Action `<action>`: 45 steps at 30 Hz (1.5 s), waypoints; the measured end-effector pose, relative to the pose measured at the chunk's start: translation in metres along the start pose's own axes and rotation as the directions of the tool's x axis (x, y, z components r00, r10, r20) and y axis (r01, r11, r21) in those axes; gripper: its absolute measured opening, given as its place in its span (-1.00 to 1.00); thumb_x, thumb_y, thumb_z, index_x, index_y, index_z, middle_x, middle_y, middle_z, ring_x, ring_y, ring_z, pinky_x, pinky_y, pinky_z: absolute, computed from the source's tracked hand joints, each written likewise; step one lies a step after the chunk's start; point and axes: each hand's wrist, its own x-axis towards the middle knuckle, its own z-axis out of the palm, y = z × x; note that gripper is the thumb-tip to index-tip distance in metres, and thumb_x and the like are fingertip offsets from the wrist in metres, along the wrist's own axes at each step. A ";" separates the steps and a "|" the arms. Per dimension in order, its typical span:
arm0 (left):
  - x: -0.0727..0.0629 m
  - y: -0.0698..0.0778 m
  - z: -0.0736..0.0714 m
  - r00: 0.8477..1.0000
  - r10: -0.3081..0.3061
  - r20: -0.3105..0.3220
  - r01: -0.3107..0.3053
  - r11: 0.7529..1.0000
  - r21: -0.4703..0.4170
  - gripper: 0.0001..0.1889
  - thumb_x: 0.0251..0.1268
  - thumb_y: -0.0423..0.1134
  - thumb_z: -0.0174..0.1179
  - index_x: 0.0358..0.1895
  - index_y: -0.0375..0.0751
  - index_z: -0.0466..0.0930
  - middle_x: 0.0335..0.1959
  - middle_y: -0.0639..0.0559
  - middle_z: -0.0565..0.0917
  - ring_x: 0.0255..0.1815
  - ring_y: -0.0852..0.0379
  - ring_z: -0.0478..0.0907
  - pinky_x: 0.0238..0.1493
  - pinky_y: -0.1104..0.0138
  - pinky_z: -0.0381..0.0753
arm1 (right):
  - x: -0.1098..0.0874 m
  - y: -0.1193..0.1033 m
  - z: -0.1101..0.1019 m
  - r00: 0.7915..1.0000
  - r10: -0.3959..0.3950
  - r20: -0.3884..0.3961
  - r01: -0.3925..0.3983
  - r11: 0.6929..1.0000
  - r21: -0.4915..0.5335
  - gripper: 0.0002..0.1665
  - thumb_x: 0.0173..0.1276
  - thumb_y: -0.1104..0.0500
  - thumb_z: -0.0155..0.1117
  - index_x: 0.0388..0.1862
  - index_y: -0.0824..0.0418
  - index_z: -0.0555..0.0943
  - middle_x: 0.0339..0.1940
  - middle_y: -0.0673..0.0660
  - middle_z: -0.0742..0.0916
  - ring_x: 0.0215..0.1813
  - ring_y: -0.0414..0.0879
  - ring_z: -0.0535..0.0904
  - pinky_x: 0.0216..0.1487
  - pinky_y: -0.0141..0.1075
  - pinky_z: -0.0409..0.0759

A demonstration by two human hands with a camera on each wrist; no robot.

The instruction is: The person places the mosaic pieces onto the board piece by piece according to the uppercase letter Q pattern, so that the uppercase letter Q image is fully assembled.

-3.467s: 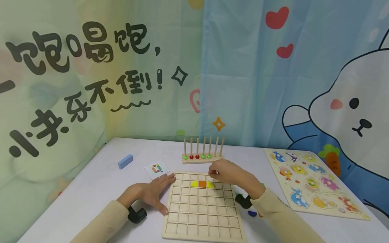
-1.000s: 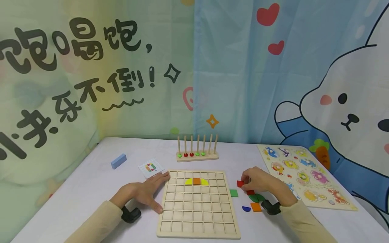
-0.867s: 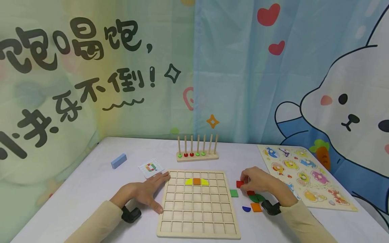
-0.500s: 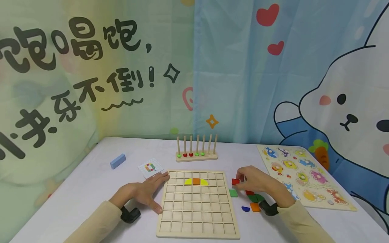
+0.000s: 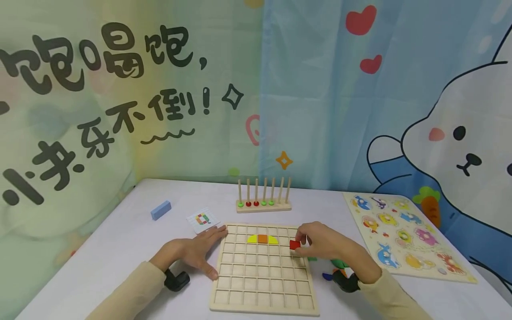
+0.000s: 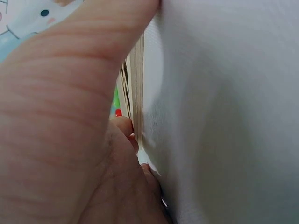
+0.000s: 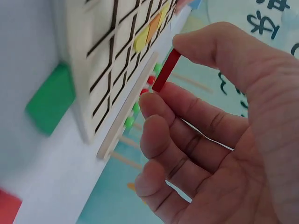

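My right hand (image 5: 322, 242) pinches a red square tile (image 5: 294, 244) between thumb and index finger, above the right side of the wooden grid board (image 5: 260, 284). In the right wrist view this red tile (image 7: 167, 70) is seen edge-on, with the other fingers loosely bent below it. An orange square (image 5: 262, 239) sits in an upper row of the grid, flanked by two yellow rounded pieces (image 5: 273, 240). Spread along the board's left edge, my left hand (image 5: 198, 254) touches it with thumb and fingertips. Beyond those fingers lies a pattern card (image 5: 202, 219).
A peg rack (image 5: 264, 208) with green and red beads stands behind the board. Right of it lies an animal puzzle board (image 5: 412, 240); a blue block (image 5: 161, 210) is at the far left. Loose tiles lie right of the grid, including a green square (image 7: 52, 100) and a blue half-circle (image 5: 327, 276).
From the loose tiles on the right, my right hand has carried the red tile left to above the board's right side. My left hand has kept its place at the board's edge.
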 end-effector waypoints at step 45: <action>0.004 -0.002 0.003 1.000 -0.006 -0.010 0.006 1.000 0.019 0.26 -0.10 0.20 0.49 0.56 -0.23 -0.16 0.62 -0.11 -0.19 0.61 -0.20 -0.28 0.53 -0.14 -0.11 | 0.050 -0.044 0.021 0.991 0.030 0.133 0.000 0.976 -0.216 -0.86 0.20 0.19 0.46 -0.48 0.20 0.68 -0.55 -0.03 0.67 -0.49 -0.23 0.46 -0.37 -0.35 0.52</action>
